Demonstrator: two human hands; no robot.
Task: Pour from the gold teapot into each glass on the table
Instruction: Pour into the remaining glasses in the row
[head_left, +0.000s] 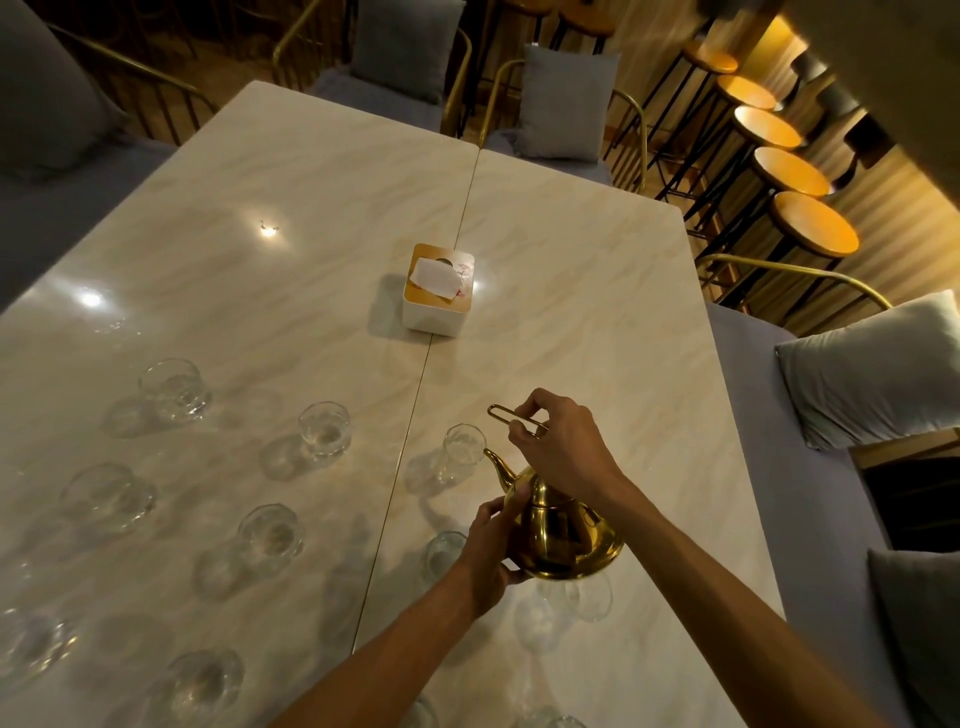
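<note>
You have the gold teapot (563, 530) lifted above the tabletop (597, 291) near its right edge, tipped forward so the spout sits at the rim of the glass (464, 444) just right of the centre seam. Your right hand (558, 441) pinches the wire handle (511, 418) from above, and your left hand (493, 551) curls round the belly of the pot to steady it. No stream shows at the spout, so whether liquid is running now cannot be told. This looks like the pour into that one glass. As for progress, the glasses are clear and their levels are hard to read; none can be called filled with confidence. Left of the seam, several more wait: one far glass (176, 389), another (324, 428) nearer the seam, and others towards the near edge. More sit under your arms. The tissue box (439, 288) sits mid-table, well apart.
</note>
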